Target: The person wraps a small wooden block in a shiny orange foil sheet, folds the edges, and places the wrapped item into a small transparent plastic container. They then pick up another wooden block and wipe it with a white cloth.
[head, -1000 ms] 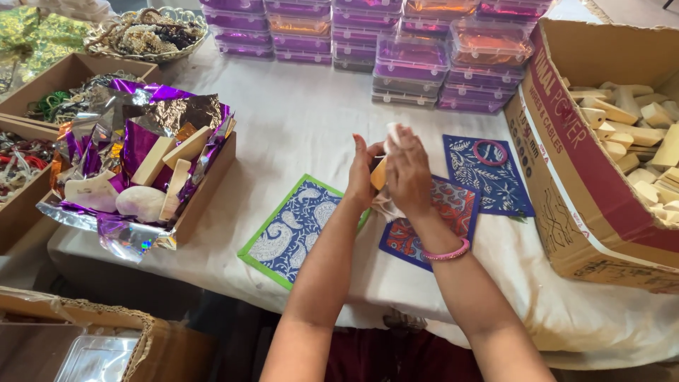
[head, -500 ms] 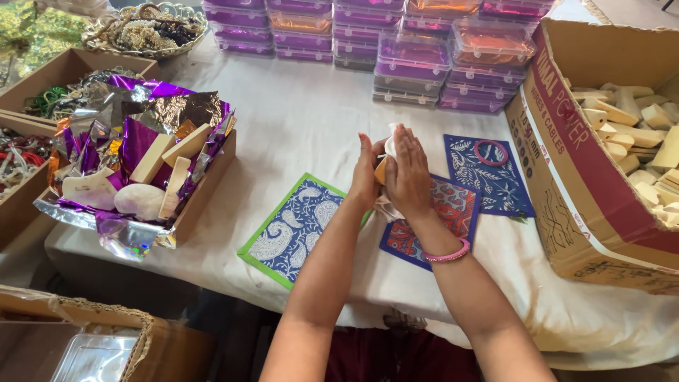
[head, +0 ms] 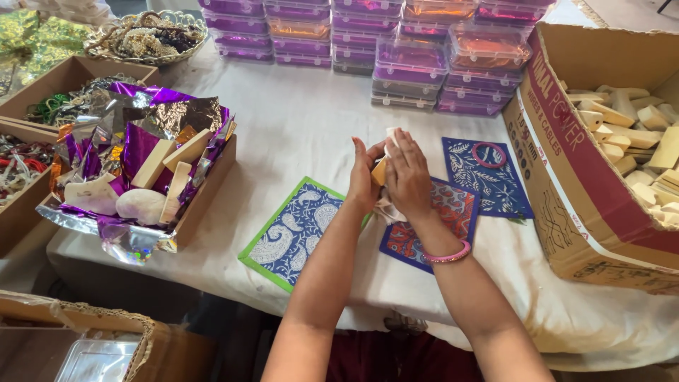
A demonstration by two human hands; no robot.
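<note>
A small tan block [head: 380, 171] sits pressed between the left hand [head: 364, 177] and right hand [head: 408, 175], both closed flat around it.

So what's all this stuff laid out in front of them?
Small block: one, tan, pressed between both hands.
Patterned cards: three; blue with green edge, red and blue, dark blue, on the white cloth.
Ring: one, red, on the dark blue card.
Plastic boxes: many, purple and orange, stacked at the back.
Big carton: one, brown, right, full of pale blocks.
Foil-lined box: one, purple foil, left, holding pale blocks.
Basket: one, far left, with trinkets.
Bangle: pink, right wrist.
Left hand, right hand: closed around the block.
</note>
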